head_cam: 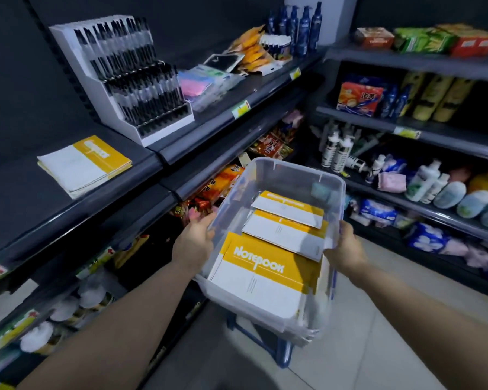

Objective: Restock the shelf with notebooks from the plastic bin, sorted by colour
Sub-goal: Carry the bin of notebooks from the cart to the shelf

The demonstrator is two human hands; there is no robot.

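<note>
A clear plastic bin (293,175) is held up in front of me, tilted slightly. My left hand (193,240) grips its left rim and my right hand (345,246) grips its right rim. Inside lie yellow-and-white notebooks: a large one marked NOTEBOOK (261,277) nearest me and two more (286,235) overlapping behind it. On the dark shelf (68,209) at the left rests a small stack of yellow-and-white notebooks (82,164).
A white pen display rack (130,80) stands right of the shelved stack. Snack packets, bottles and tissue packs fill the other shelves. A blue stool frame (276,347) stands on the tiled floor under the bin.
</note>
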